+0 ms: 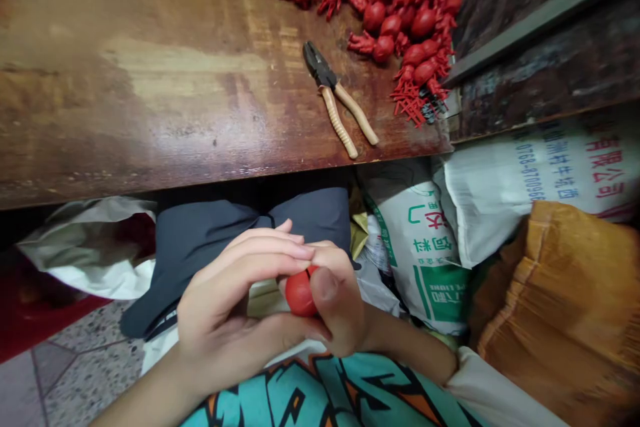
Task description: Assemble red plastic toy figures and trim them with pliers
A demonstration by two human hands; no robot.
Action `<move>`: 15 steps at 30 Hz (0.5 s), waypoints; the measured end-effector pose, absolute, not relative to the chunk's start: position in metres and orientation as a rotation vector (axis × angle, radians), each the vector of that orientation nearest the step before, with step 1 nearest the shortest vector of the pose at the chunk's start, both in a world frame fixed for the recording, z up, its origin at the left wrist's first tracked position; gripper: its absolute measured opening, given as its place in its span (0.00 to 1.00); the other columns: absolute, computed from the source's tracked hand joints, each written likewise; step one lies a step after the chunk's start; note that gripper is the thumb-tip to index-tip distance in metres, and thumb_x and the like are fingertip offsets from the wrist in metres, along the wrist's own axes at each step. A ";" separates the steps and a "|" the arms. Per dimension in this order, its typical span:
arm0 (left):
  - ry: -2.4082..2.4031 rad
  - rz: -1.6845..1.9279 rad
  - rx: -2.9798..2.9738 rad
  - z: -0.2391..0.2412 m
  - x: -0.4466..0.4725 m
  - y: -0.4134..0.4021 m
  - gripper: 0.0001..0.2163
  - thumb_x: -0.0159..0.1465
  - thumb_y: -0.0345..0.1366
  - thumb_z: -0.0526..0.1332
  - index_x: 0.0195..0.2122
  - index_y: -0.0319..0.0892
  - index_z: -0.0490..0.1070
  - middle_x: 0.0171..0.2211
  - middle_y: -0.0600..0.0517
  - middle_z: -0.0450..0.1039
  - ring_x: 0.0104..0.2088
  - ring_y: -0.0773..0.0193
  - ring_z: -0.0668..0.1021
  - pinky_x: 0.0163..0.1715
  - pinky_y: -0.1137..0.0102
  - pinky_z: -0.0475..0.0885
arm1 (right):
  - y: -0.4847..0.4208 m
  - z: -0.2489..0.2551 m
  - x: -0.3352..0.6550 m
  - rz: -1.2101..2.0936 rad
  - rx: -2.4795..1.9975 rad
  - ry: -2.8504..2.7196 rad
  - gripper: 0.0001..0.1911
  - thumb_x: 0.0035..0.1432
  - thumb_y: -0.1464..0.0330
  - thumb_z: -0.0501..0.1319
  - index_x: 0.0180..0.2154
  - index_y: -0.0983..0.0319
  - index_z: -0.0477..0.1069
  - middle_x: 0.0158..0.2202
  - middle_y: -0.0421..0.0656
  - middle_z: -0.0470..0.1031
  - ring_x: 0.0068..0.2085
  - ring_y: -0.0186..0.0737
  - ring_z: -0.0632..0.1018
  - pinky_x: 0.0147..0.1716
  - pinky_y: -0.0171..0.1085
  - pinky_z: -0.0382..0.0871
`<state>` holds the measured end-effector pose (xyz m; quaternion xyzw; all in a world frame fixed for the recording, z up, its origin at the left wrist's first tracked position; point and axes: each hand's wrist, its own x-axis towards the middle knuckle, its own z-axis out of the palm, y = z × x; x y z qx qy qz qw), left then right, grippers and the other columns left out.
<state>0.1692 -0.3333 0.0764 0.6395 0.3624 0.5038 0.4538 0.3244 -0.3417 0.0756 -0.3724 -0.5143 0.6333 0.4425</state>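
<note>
Grips a red ball point(300, 293) with left hand point(225, 310) and right hand point(343, 310) — fingers curled tight around it — pliers point(327, 79) at one o'clock.

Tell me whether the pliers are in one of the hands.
No, the pliers lie on the wooden table, apart from the left hand and right hand, which both close around a red piece.

Red ball point(300, 293), tan-handled pliers point(339, 121), streaked brown table point(150, 80), teal graffiti-print shirt point(320, 393), possibly orange sack point(565, 307)
</note>
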 end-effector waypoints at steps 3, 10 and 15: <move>0.870 1.251 1.551 0.071 0.167 -0.334 0.18 0.64 0.42 0.77 0.52 0.43 0.82 0.46 0.47 0.87 0.49 0.54 0.86 0.60 0.53 0.82 | -0.339 0.075 0.323 1.602 -0.877 -1.247 0.32 0.77 0.49 0.50 0.21 0.57 0.63 0.18 0.38 0.66 0.21 0.35 0.68 0.24 0.38 0.66; 0.826 1.280 1.512 0.065 0.163 -0.333 0.19 0.63 0.40 0.77 0.53 0.41 0.81 0.46 0.46 0.86 0.49 0.55 0.85 0.60 0.54 0.82 | -0.335 0.071 0.327 1.660 -0.901 -1.285 0.30 0.77 0.49 0.49 0.25 0.57 0.66 0.21 0.39 0.69 0.24 0.37 0.71 0.29 0.39 0.73; 0.835 1.288 1.566 0.063 0.160 -0.329 0.17 0.65 0.39 0.76 0.51 0.38 0.80 0.47 0.45 0.84 0.51 0.55 0.84 0.61 0.55 0.81 | -0.342 0.068 0.323 1.340 -1.273 -1.456 0.33 0.79 0.48 0.39 0.29 0.55 0.69 0.28 0.42 0.71 0.33 0.42 0.77 0.41 0.41 0.81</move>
